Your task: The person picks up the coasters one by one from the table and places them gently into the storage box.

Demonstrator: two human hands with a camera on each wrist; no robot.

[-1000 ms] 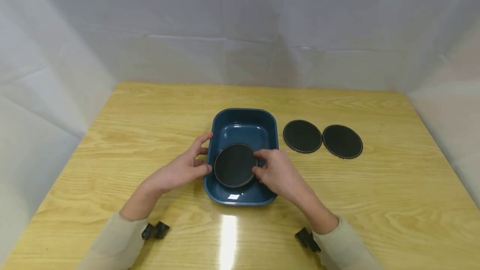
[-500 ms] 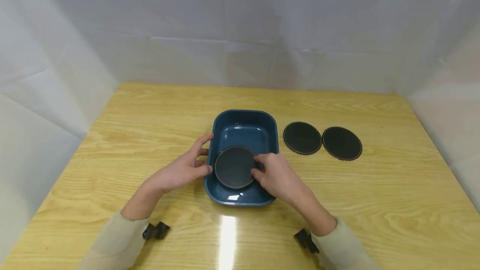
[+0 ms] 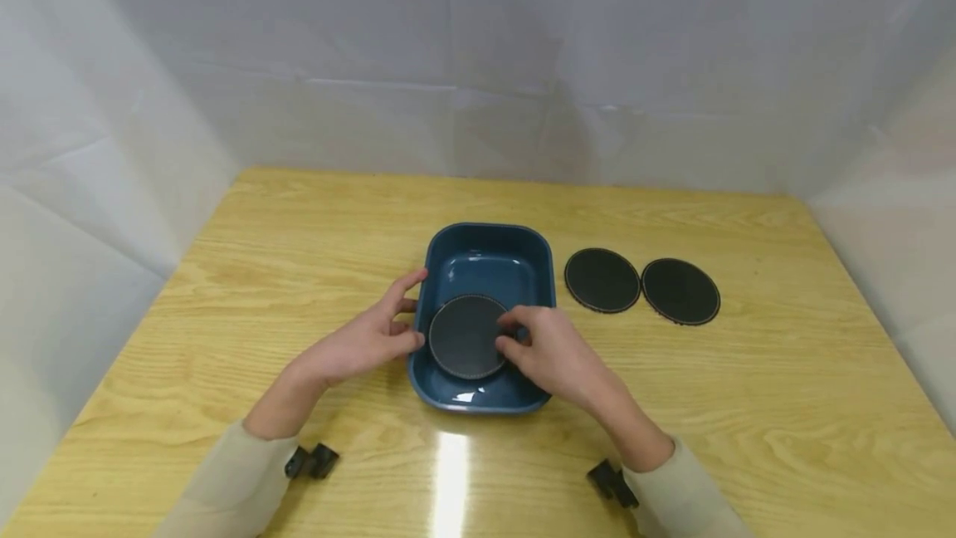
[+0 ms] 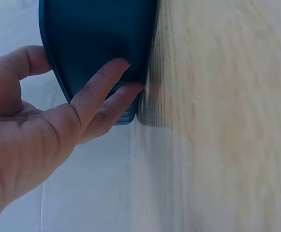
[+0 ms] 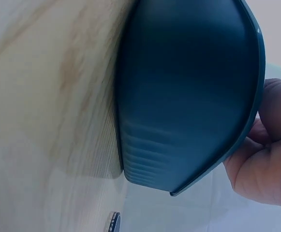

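Blue and deep, the rectangular plastic tray [image 3: 489,260] sits in the middle of the yellow wooden desk [image 3: 224,272]. In the head view, a round black mat with a stitched edge [image 3: 465,336] lies inside the near part of the tray. The right hand [image 3: 553,351] pinches the right edge of this mat with its thumb and fingertips, so its grip is closed on the mat. The left hand [image 3: 362,340] rests against the left outer wall of the tray, with its fingers straight and its grip loose, holding nothing. Two more round black mats [image 3: 602,280] [image 3: 680,291] lie flat on the desk to the right of the tray, just beside each other. Two small black clips [image 3: 312,462] [image 3: 611,481] show near the pale sleeves at the near edge.

In the left wrist view, the left hand [image 4: 38,130] has straight fingers [image 4: 99,92] touching the tray wall [image 4: 96,34].

In the right wrist view, the tray's dark outer wall [image 5: 188,96] fills most of the picture. The right hand [image 5: 266,154] shows behind its rim, and the mat is hidden here.
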